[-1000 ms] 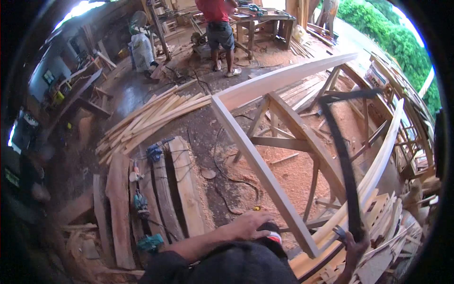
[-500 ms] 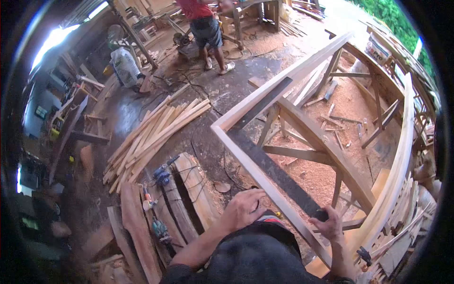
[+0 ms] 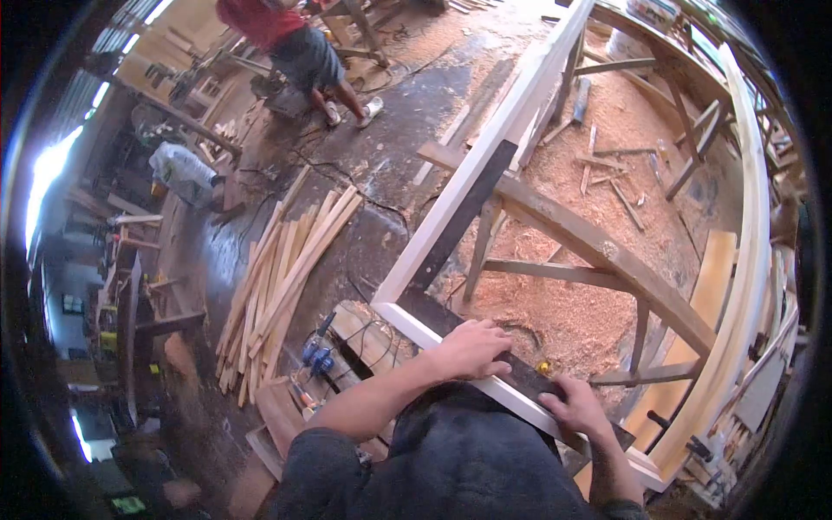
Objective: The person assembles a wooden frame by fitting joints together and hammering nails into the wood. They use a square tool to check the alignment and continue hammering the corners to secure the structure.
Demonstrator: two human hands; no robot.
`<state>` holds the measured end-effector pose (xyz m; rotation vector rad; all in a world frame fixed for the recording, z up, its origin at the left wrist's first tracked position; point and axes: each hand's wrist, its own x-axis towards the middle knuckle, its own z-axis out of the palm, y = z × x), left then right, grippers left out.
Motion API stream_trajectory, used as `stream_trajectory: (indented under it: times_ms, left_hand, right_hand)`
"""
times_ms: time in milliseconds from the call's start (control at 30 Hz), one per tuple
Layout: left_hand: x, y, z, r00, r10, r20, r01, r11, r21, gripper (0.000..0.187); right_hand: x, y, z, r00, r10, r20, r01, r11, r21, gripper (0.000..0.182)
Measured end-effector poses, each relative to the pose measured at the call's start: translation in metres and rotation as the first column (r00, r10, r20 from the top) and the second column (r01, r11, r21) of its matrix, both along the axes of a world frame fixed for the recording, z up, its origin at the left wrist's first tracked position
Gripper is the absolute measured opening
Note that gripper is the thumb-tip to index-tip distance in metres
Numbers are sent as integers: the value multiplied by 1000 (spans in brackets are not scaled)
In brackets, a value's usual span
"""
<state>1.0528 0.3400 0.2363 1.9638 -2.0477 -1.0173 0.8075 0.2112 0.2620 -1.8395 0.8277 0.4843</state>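
Observation:
A dark L-shaped carpenter's square (image 3: pixel 472 212) lies in the corner of a pale wooden frame (image 3: pixel 407 325), one arm along the left rail and the other along the near rail. My left hand (image 3: pixel 472 349) bends over the near rail, its fingers curled onto the square and pressing the two together. Farther right, my right hand (image 3: pixel 579 406) grips the square's near arm, thumb on top; its other fingertips are partly hidden.
Trestle beams (image 3: pixel 607 247) support the frame above sawdust (image 3: pixel 563 321) and offcuts. Left of it are a pile of wood strips (image 3: pixel 290 277) and a blue power tool (image 3: pixel 319 357) with cords. A person in a red shirt (image 3: pixel 260 22) stands at the back. A clamp (image 3: pixel 700 448) sits at right.
My left hand has moved from beside the near rail onto the rail and square. The square now sits closer against the rails. My view has shifted, and the person at the back appears farther left.

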Motion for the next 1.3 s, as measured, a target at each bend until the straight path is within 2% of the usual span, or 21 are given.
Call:
stream_trajectory:
  times_ms: [100,167,200,233,267,333,400,433,500,567,600,667,833,1033,1300]
  left_hand:
    - [31,-3,7,969,35,-246,0,991,137,41]
    - [82,-17,27,819,220,-531,-123,970,211,29]
    - [111,-22,24,759,259,-597,-286,957,52,24]
    - [142,-24,-1,643,371,-670,-546,836,-61,21]
    - [178,-34,9,547,541,-639,-649,756,84,16]
    - [248,-55,-30,286,652,-702,-837,527,149,31]
    - [279,-75,-78,255,740,-622,-790,530,307,44]
    - [288,-81,-104,251,782,-570,-762,523,381,51]
    - [278,-87,-186,143,775,-616,-538,583,608,63]
    - [250,-81,-199,3,783,-622,-289,597,749,72]
    - [236,-75,-199,-80,785,-615,-170,597,784,75]
    - [231,-69,-199,-170,788,-592,-3,600,800,78]
    - [242,-65,-208,-237,787,-570,189,613,767,76]
    - [239,-64,-211,-263,789,-556,201,608,768,73]
    - [238,-62,-216,-245,792,-559,64,588,806,70]
  right_hand:
    - [53,20,-5,999,1,38,0,999,-37,42]
    - [86,32,-7,996,-10,91,15,998,-60,42]
    - [97,38,-14,994,-35,105,43,997,-70,41]
    - [109,45,-21,991,-67,118,77,994,-80,41]
    - [120,52,-26,987,-100,127,112,989,-92,40]
    - [151,60,-26,994,-90,57,98,984,-150,43]
    - [171,73,-30,996,-76,51,86,971,-222,45]
    - [177,82,-40,986,-144,79,159,962,-220,41]
    - [189,88,-45,986,-165,6,162,961,-224,45]
    - [195,91,-49,981,-192,-15,184,959,-216,51]
    - [194,94,-49,978,-206,22,205,944,-259,53]
    - [197,97,-45,972,-233,24,230,929,-291,51]
    - [204,100,-33,965,-260,-27,240,925,-294,49]
    - [207,98,-31,962,-272,-21,254,923,-291,45]
    - [209,99,-34,970,-243,-8,229,921,-316,42]
